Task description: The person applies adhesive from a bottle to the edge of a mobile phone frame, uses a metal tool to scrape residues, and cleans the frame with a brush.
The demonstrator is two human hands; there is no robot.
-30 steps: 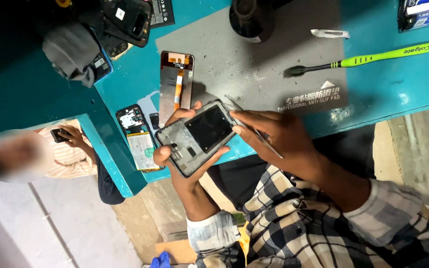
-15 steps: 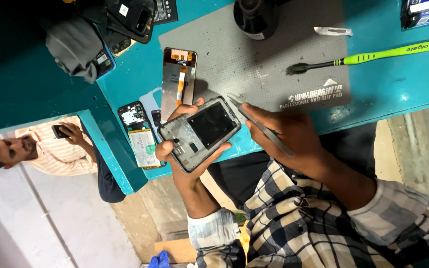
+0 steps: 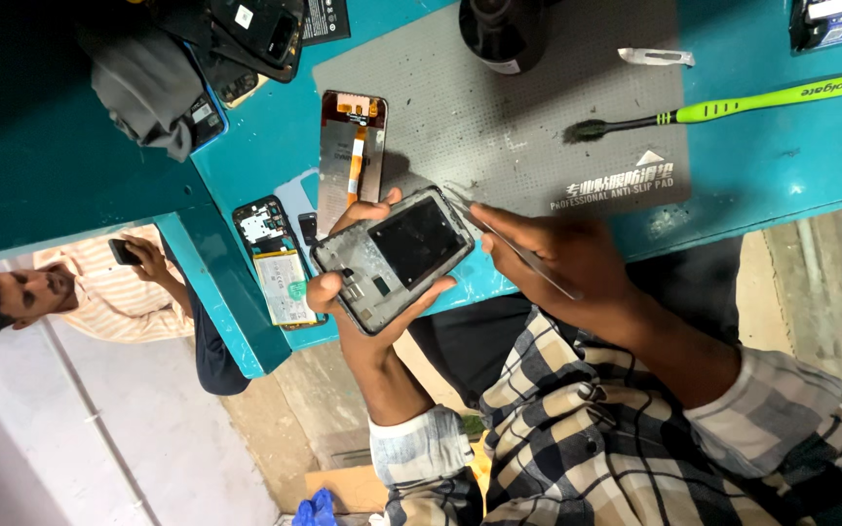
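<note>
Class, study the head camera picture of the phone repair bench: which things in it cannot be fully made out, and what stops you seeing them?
- Black round container, head view: its top is cut off by the picture edge.
- Boxed item at the top right corner: mostly cut off by the edge.
- Parts inside the opened phone frame held in the left hand: too small to identify.
- Tip of the thin tool in the right hand: too fine to see.

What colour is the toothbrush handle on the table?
Bright green toothbrush, clearest in the head view.
</note>
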